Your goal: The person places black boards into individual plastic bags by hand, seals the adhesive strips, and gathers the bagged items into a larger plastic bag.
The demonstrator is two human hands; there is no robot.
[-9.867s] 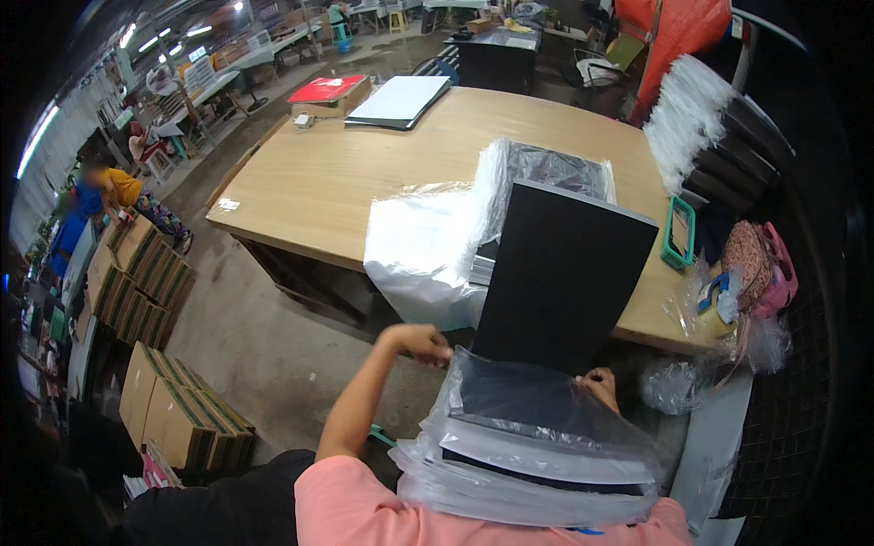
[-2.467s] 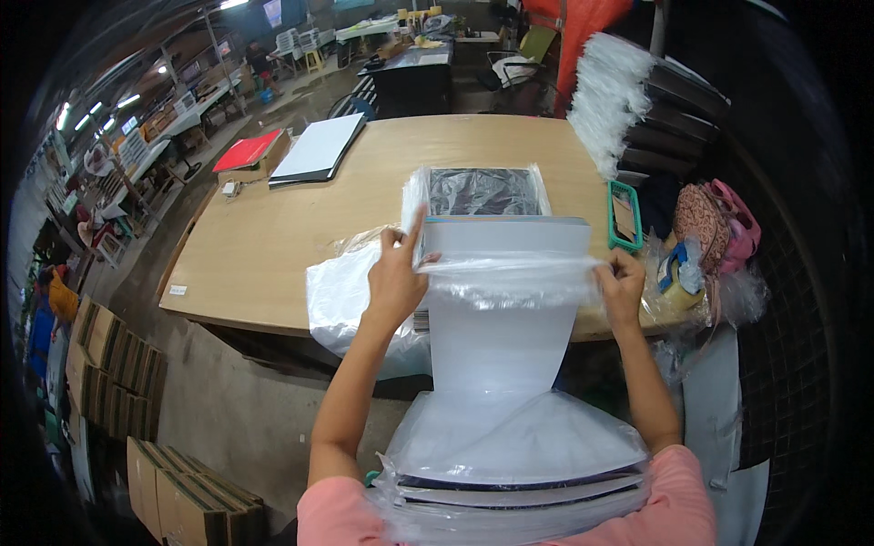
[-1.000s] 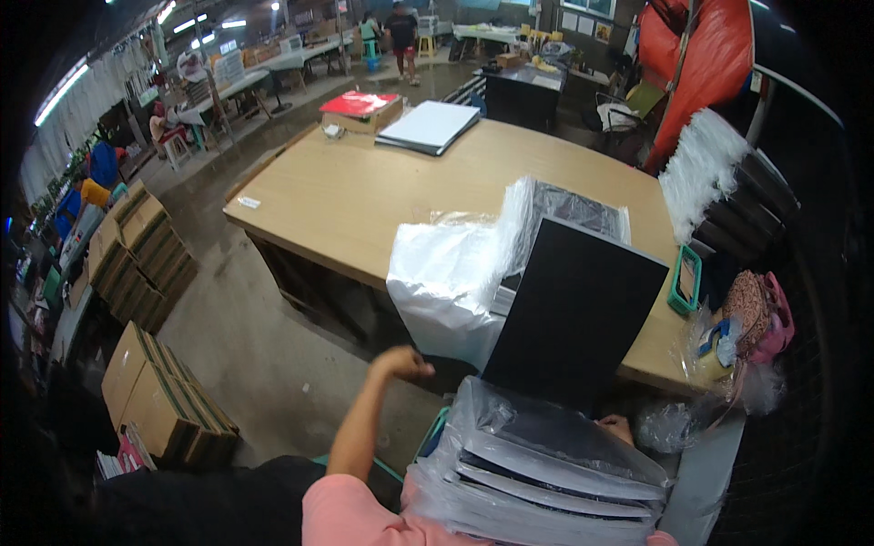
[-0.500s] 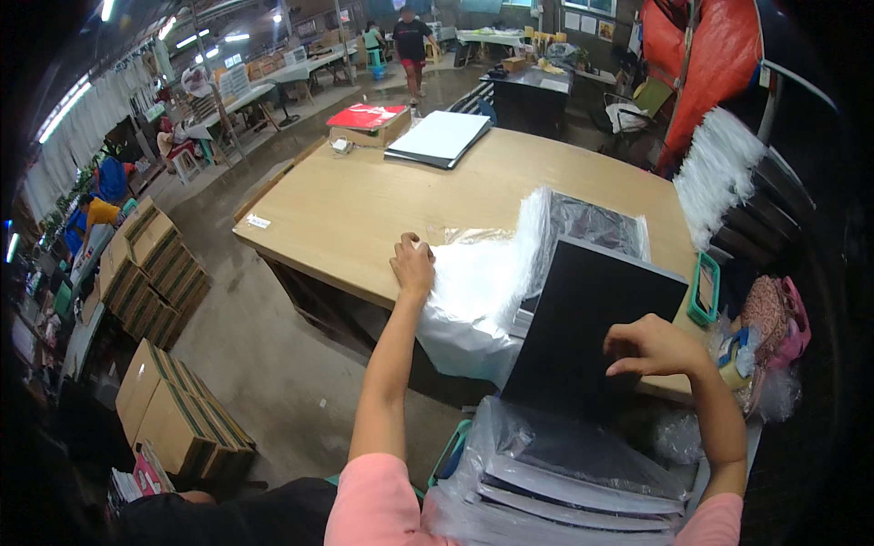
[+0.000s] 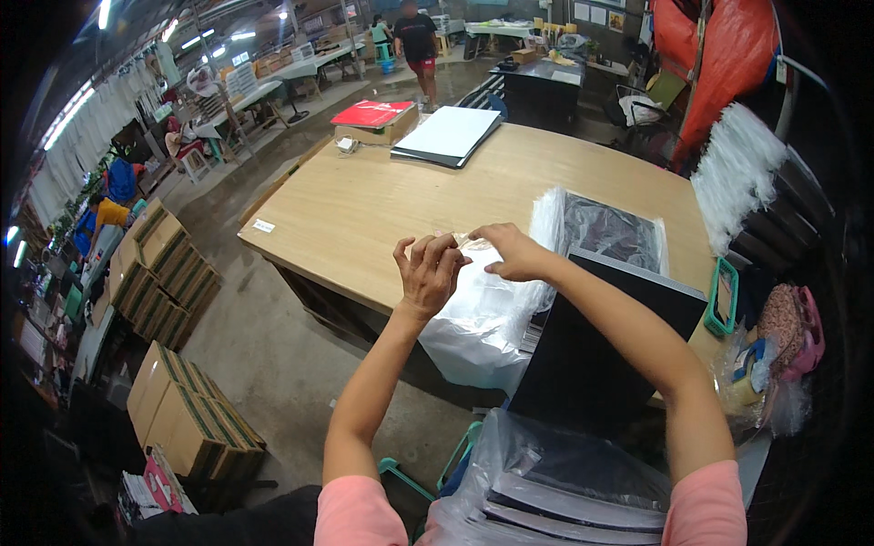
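while the left hand (image 5: 428, 278) arches over the near edge of the desk (image 5: 328, 218), fingers bent and a little apart, the right hand (image 5: 512, 253) reaches across from the other side, its fingertips just beside the left ones. whether either hand pinches a film edge cannot be told.

beneath them lies a pile of translucent white plastic bags (image 5: 478, 341), partly on the desk and drooping over its near edge. to the right of the bags, a flat black panel (image 5: 592, 346) slants across the desk's near edge, its lower end by a stack of plastic-wrapped panels (image 5: 574, 491) on the near side of the desk. behind the black panel, on the desk, sits a film-covered dark stack (image 5: 614, 235).

toward the desk's right end are a green plastic basket (image 5: 722, 298), a tape roll (image 5: 748, 371) and a pink bag (image 5: 807, 337). at the desk's far left, a red folder (image 5: 371, 113) tops a cardboard box (image 5: 391, 133), next to a stack of white and dark sheets (image 5: 451, 134). on the floor left of the desk stand bundled cartons (image 5: 173, 405); beyond its far side is a person in red shorts (image 5: 416, 45).
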